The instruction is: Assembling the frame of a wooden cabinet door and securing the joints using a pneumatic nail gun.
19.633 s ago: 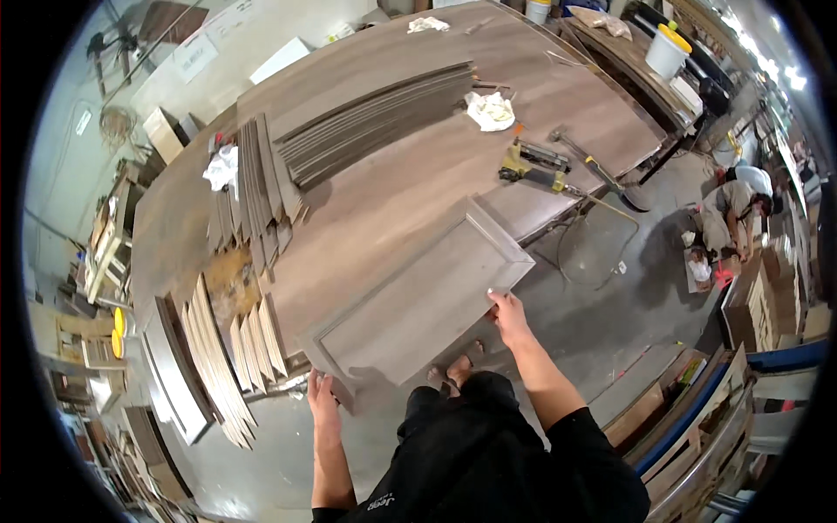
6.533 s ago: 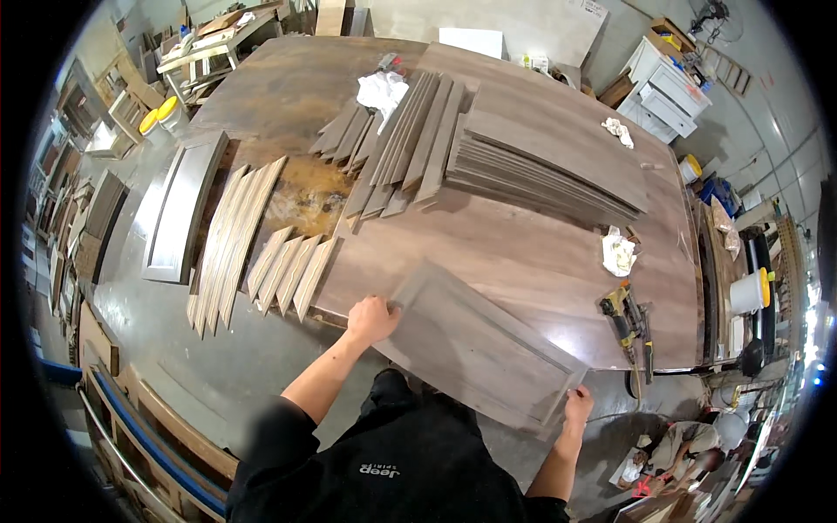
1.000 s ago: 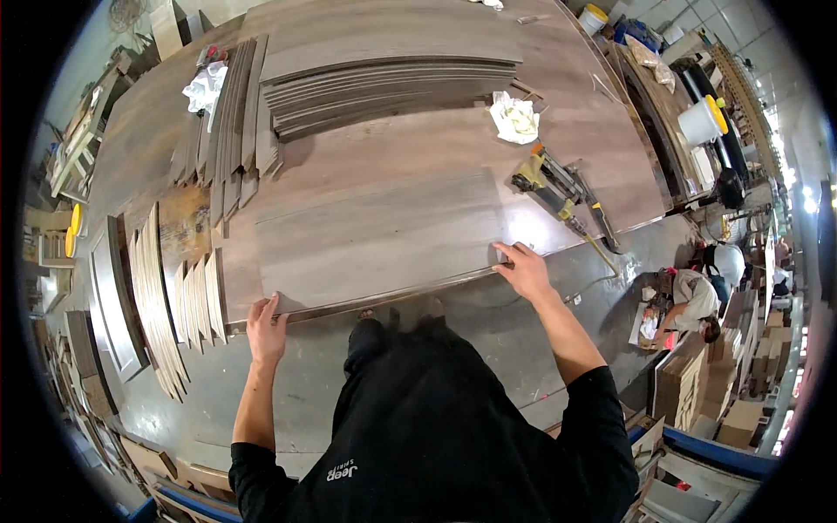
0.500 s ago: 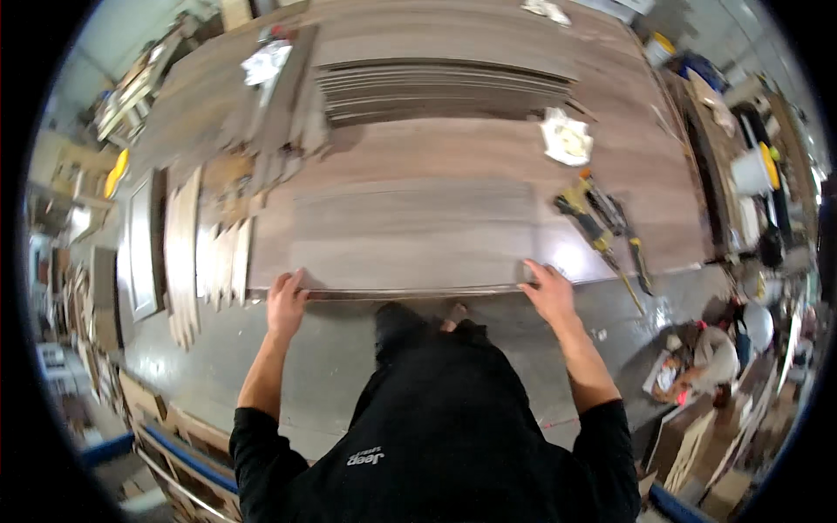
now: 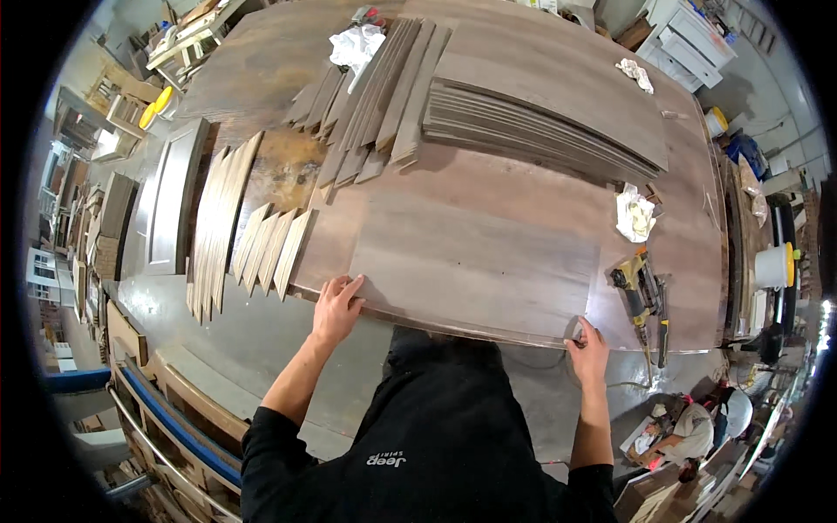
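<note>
A flat grey-brown wooden panel [image 5: 475,270] lies at the front edge of a large table. My left hand [image 5: 336,311] is at its near left corner, thumb and fingers closed on the edge. At the near right corner my right hand [image 5: 589,349] pinches the panel between thumb and fingertips. Right of the panel lie a yellow-and-black nail gun [image 5: 634,292] and a second tool of similar colours [image 5: 663,318]. Beyond it is a stack of thin grey-brown panels [image 5: 540,135].
Long grey-brown strips [image 5: 384,87] lie at the back left, and pale strips [image 5: 222,227] overhang the left edge. Crumpled white cloths [image 5: 636,213] rest on the tabletop. A framed door panel [image 5: 177,200] stands left. On the lower right, another person [image 5: 693,431] crouches near boards.
My view has turned to the left, so the table appears tilted and shifted right. Both hands stay at the panel's near corners.
</note>
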Tool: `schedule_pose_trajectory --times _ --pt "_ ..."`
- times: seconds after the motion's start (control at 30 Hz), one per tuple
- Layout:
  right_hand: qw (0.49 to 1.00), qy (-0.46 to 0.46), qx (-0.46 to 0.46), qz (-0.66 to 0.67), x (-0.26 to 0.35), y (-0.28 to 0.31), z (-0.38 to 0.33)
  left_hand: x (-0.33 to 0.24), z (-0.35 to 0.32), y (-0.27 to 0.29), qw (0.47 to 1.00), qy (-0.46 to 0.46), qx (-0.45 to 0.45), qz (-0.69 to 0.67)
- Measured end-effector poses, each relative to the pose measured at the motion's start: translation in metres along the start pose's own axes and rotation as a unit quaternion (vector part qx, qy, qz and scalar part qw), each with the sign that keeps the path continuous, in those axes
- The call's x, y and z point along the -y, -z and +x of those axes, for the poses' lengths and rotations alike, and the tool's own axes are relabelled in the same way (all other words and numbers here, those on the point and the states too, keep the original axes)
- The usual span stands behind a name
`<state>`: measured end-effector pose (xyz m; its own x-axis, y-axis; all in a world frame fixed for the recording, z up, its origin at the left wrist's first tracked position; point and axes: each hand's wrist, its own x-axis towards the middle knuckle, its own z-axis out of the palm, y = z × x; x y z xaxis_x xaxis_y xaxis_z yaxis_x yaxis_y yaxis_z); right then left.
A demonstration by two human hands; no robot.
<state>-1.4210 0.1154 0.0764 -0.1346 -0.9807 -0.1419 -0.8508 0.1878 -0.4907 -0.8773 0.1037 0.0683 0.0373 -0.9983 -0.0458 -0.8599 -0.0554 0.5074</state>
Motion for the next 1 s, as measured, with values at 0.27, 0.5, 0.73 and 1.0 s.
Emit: schedule_pose_trajectory --times 0.27,0.5,0.73,1.0 --pt "0.997 -0.074 0.028 0.018 0.019 0.01 0.047 0.019 0.054 0.014 0.968 0.136 0.076 -0.198" --pt "0.99 -0.124 -0.05 0.053 0.028 -0.002 0.162 0.022 0.178 -0.004 0.985 0.067 0.0 -0.158" --pt "0.983 -0.111 0.129 0.065 0.022 0.032 0.217 0.033 0.229 0.008 0.961 0.127 0.171 -0.174" --pt "0.965 -0.151 0.181 0.117 0.027 0.036 0.226 0.026 0.247 0.025 0.926 0.203 0.223 -0.225"
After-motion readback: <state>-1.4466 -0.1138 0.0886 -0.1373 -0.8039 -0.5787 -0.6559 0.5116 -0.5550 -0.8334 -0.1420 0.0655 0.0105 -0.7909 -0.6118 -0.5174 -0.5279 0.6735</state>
